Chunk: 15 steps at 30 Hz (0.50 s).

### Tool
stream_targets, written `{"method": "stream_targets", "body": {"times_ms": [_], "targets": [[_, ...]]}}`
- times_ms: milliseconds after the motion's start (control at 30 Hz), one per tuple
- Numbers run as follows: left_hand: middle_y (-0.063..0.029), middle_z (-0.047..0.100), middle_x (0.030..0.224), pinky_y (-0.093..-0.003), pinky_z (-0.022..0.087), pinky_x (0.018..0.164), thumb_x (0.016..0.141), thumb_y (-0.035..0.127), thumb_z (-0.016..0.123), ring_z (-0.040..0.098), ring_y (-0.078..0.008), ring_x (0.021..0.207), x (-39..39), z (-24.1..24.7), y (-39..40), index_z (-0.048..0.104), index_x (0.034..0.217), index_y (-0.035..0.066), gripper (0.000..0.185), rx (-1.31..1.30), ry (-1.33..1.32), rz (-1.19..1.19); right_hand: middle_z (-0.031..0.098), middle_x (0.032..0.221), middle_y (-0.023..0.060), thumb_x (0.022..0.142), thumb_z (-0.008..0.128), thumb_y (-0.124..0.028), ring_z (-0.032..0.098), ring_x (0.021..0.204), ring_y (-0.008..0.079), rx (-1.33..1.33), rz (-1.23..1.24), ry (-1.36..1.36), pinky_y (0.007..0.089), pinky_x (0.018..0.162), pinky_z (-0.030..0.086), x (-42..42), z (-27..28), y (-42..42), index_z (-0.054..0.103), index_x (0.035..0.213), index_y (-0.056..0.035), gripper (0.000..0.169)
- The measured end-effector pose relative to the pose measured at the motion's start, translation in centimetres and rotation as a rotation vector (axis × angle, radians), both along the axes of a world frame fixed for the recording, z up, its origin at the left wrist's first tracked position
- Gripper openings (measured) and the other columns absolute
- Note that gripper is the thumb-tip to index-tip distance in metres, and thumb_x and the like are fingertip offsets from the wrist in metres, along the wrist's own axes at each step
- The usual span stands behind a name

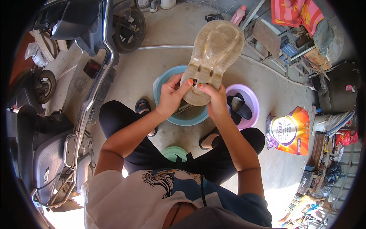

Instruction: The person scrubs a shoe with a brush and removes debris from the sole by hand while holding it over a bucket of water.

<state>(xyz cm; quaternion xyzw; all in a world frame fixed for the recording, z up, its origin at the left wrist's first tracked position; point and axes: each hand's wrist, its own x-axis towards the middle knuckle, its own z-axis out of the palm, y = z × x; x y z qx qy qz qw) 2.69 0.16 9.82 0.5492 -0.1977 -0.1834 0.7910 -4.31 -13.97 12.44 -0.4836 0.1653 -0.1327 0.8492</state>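
Both my hands hold a translucent, yellowish plastic shoe sole (218, 43), which has small slots near its lower end and a wet-looking shine. My left hand (169, 96) grips its lower left side, thumb on the face. On the lower right side is my right hand (216, 98), its thumb also pressed on the face. Below them a blue basin (183, 123) stands on the floor with murky water in it. A brush (184, 108) shows partly in that basin; the hands and sole hide the rest.
To the right, a pink-purple basin (257, 107) holds dark slippers (243, 110). A bright detergent bag (288, 131) lies beyond it. Between my legs sits a green stool or basin (173, 151), partly hidden. Scooters (51, 154) stand at left; a cluttered rack (268, 40) is at upper right.
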Motion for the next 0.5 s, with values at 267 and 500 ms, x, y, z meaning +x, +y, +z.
{"method": "stream_targets", "body": {"times_ms": [267, 500], "targets": [[-0.0053, 0.065, 0.117, -0.0298, 0.046, 0.094, 0.094, 0.013, 0.065, 0.059, -0.013, 0.109, 1.6, 1.9, 1.1, 0.057, 0.127, 0.0, 0.037, 0.046, 0.129, -0.276, 0.066, 0.111, 0.0097, 0.074, 0.071, -0.005, 0.062, 0.104, 0.0207, -0.042, 0.02, -0.015, 0.0343, 0.095, 0.046, -0.4, 0.2, -0.6, 0.057, 0.122, 0.002, 0.051], [-0.011, 0.061, 0.119, -0.036, 0.052, 0.086, 0.079, 0.01, 0.074, 0.061, -0.0262, 0.106, 1.1, 3.7, 1.2, 0.057, 0.122, 0.009, 0.046, 0.359, -0.498, 0.11, 0.066, 0.111, 0.0087, 0.07, 0.074, -0.005, 0.062, 0.104, 0.0191, -0.118, 0.011, 0.018, 0.0346, 0.095, 0.046, 0.0, -0.1, -0.4, 0.057, 0.121, -0.0004, 0.054]]}}
